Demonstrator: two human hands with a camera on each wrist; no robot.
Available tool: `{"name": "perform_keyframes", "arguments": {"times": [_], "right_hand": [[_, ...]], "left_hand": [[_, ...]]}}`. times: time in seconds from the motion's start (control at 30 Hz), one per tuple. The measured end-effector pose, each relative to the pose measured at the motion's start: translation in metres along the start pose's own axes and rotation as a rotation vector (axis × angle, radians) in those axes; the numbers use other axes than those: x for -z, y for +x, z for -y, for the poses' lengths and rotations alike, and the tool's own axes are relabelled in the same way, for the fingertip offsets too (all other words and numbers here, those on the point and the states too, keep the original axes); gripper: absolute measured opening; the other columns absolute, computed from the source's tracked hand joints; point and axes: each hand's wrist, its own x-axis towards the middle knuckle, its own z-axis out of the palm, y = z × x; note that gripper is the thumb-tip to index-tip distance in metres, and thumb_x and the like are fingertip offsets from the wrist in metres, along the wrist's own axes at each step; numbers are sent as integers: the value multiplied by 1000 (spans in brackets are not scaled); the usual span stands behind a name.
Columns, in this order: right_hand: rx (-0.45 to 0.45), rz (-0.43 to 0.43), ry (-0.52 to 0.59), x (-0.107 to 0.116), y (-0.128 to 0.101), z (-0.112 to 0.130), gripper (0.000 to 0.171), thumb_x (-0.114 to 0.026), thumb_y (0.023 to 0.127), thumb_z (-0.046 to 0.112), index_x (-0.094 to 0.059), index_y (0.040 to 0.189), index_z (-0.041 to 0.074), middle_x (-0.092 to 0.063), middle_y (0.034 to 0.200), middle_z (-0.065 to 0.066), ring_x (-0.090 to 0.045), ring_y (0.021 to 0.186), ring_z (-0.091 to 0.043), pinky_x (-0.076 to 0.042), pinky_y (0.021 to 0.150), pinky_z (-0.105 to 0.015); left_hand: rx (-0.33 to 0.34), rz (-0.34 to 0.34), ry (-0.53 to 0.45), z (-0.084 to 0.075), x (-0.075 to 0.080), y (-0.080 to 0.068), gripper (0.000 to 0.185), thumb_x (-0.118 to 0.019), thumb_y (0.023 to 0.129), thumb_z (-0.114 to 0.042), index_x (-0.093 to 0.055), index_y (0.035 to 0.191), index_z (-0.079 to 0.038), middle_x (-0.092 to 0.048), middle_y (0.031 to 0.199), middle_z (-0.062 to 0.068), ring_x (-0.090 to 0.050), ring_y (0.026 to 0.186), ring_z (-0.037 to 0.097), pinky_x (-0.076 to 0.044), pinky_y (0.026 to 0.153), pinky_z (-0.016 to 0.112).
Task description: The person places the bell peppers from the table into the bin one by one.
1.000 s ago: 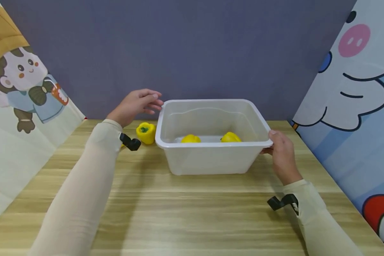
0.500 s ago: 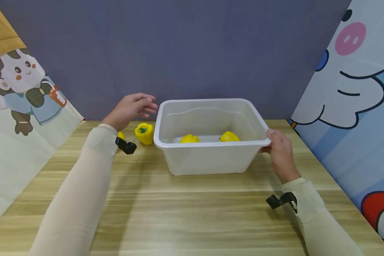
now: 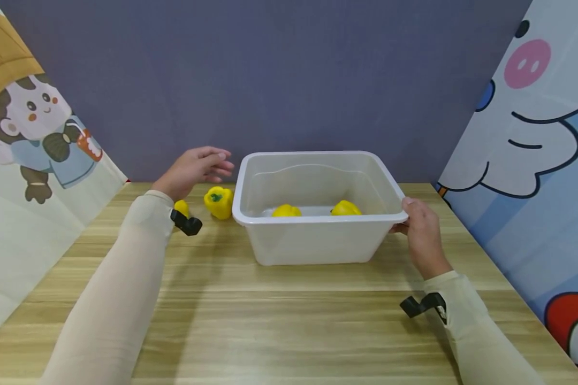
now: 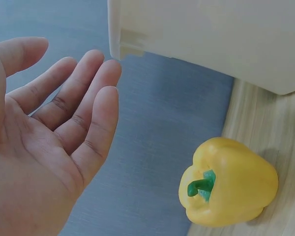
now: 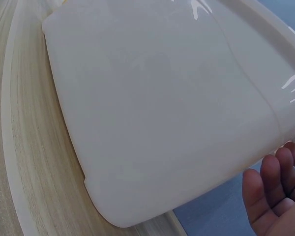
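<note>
A white plastic tub stands on the table, with two yellow bell peppers, one on the left and one on the right, showing inside it. My right hand grips the tub's right rim, thumb on top and fingers beneath. Its curled fingers appear under the rim in the right wrist view. My left hand is held in the air left of the tub, fingers relaxed and palm bare in the left wrist view. Below it sits a yellow bell pepper with a green stem. Another yellow object is partly hidden by the left wrist.
The wood-grain table reaches back to a dark blue-grey panel. Cartoon-printed panels rise on the left and the right. Black camera mounts sit on both wrists.
My left hand has drawn away from the tub's left rim, leftward and slightly down. More of the yellow object by the wrist shows. The right hand keeps its grip on the rim.
</note>
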Motion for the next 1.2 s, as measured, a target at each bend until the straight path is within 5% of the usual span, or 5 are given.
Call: {"name": "perform_keyframes", "arguments": {"times": [0.4, 1.2], "right_hand": [[3, -10, 22, -2, 0, 1, 22, -52, 105, 22, -64, 96, 6, -66, 82, -2, -62, 63, -11, -55, 59, -26], [20, -1, -9, -1, 0, 1, 25, -49, 105, 22, -61, 95, 2, -64, 78, -1, -62, 60, -11, -55, 58, -26]], "left_hand": [[6, 5, 24, 12, 3, 4, 46, -50, 106, -37, -51, 142, -8, -61, 130, 16, -61, 118, 28, -51, 98, 39], [61, 33, 47, 30, 1, 4, 46, -50, 107, -35, -50, 142, -6, -58, 135, 21, -61, 117, 31, -45, 104, 51]]}}
